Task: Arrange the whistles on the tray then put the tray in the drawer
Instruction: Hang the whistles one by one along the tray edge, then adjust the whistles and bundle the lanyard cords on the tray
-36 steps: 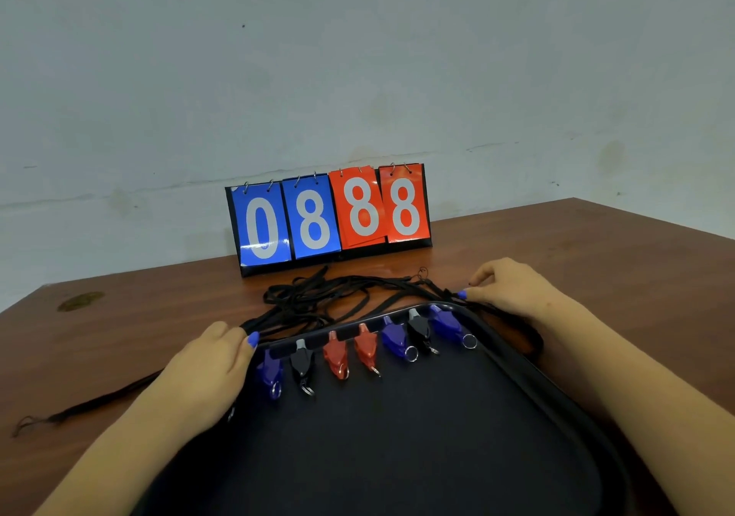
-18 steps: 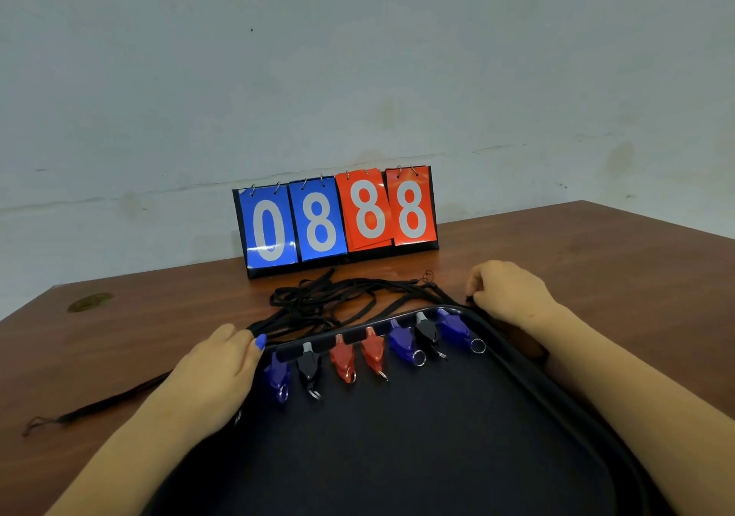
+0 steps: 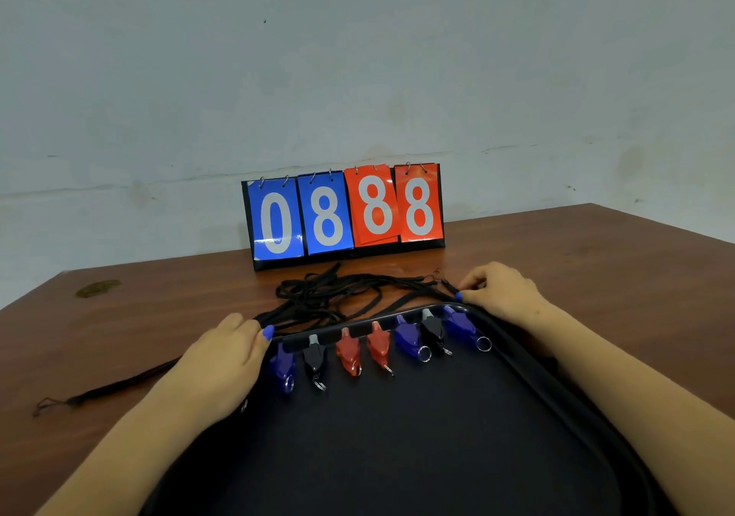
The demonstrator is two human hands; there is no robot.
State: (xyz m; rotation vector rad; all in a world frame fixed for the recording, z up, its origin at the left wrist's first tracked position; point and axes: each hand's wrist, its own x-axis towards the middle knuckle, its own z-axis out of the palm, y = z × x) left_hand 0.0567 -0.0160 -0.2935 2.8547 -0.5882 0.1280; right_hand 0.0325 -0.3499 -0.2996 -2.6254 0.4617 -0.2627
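Observation:
A black tray [image 3: 397, 456] lies on the wooden table in front of me. Along its far rim lies a row of several whistles: blue [image 3: 283, 368], black [image 3: 315, 358], red [image 3: 349, 354], red [image 3: 378, 346], blue [image 3: 407, 338], black [image 3: 433, 330] and blue [image 3: 459, 326]. Their black lanyards [image 3: 330, 297] spill in a tangle over the rim onto the table behind. My left hand [image 3: 222, 360] lies over the tray's far-left corner with fingers curled on the rim. At the far-right corner, my right hand [image 3: 501, 291] pinches a lanyard strap just beyond the rim.
A flip scoreboard [image 3: 344, 215] reading 0888 stands at the back of the table against the wall. One lanyard end [image 3: 103, 390] trails off to the left across the table [image 3: 596, 261]. No drawer is in view.
Both hands stay at the tray's far corners. My right thumb, tucked in half a second ago, shows again at the strap. The whistles have not moved.

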